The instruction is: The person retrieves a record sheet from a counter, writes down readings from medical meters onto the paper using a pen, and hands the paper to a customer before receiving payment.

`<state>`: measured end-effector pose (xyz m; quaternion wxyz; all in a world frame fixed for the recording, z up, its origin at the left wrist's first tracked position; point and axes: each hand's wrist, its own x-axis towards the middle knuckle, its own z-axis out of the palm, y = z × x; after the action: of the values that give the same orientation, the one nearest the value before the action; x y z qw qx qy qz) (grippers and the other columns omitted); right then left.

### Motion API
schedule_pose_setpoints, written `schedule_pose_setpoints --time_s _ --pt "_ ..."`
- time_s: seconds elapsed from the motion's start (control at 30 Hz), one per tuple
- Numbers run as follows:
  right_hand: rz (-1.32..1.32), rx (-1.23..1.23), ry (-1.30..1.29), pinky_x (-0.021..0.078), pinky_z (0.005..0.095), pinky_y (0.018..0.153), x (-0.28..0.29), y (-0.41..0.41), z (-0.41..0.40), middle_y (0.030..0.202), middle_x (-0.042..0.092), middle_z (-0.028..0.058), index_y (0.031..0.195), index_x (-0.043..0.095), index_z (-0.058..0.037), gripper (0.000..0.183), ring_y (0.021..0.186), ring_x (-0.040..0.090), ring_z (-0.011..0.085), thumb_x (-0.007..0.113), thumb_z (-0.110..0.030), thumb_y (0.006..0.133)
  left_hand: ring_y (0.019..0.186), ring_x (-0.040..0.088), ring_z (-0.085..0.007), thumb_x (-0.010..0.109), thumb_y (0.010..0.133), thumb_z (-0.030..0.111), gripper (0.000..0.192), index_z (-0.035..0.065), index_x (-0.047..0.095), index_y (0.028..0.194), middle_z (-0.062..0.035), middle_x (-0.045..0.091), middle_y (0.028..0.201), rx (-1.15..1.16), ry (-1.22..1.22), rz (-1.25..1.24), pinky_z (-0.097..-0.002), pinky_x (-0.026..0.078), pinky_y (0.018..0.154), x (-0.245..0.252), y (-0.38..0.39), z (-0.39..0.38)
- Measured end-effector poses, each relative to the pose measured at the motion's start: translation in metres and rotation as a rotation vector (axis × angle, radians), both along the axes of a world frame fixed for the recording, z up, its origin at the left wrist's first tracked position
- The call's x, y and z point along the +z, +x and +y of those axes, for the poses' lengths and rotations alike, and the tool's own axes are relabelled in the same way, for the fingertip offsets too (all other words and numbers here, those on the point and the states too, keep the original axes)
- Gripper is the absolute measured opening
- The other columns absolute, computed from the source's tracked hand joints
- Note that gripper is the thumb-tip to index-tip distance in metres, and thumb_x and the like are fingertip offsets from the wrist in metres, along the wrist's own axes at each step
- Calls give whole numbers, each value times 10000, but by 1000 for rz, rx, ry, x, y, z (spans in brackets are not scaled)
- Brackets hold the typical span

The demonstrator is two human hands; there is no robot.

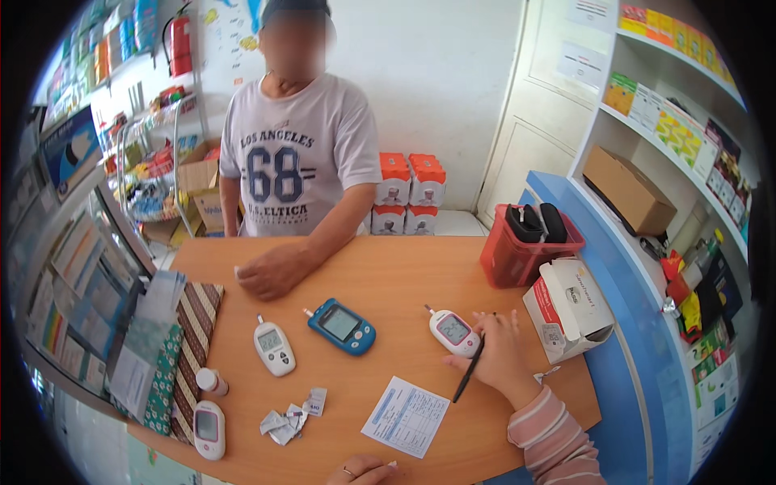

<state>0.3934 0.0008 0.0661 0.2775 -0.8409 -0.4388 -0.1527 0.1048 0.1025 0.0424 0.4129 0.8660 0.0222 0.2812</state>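
My right hand (500,354) holds a black pen (468,373). Its fingers are at the right side of a white and pink blood glucose meter (453,332), which has a test strip in its top. At the bottom edge, my left hand (361,471) rests on the table, partly cut off; a small whitish spot shows at its fingertips, too small to identify. Between the hands lies a printed paper form (407,417). Further left are a blue meter (341,325) and a white meter (274,348), each with a strip inserted and a lit display.
Across the wooden table (339,388), a person (297,157) rests a hand near the meters. Torn foil wrappers (285,426), a white-capped vial (211,382) and another meter (210,430) lie left. A red bin (515,260) and white carton (568,308) stand right, beside shelves (679,133).
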Motion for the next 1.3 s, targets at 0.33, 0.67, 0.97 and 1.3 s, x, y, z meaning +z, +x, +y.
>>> schedule_pose_setpoints --time_s 0.33,0.67,0.97,1.3 --pt "10 83 96 289 555 992 -10 2 3 788 529 81 1039 504 -40 544 833 537 305 792 -191 603 764 622 -297 646 681 -81 215 10 655 876 -155 618 867 74 42 -25 -332 505 640 -1 2 -6" --pt "-27 81 152 263 581 993 -6 -6 11 797 517 72 1078 510 -39 566 832 535 301 789 -188 609 753 617 -293 652 671 -84 219 16 663 866 -144 620 850 109 11 -10 -337 504 645 -9 0 -3" --pt "5 58 147 271 579 986 -28 -4 16 781 541 138 913 517 -42 517 818 533 363 816 -279 564 738 617 -272 659 688 -66 204 16 670 875 -150 621 829 94 -86 -65 -328 498 635 -16 -7 -8" --pt "4 -21 133 258 568 1002 -27 -13 27 753 549 158 825 485 -28 507 798 546 375 794 -339 571 730 601 -271 680 710 -16 149 27 673 853 -129 612 814 30 -282 -19 -333 495 639 -5 -14 -17"
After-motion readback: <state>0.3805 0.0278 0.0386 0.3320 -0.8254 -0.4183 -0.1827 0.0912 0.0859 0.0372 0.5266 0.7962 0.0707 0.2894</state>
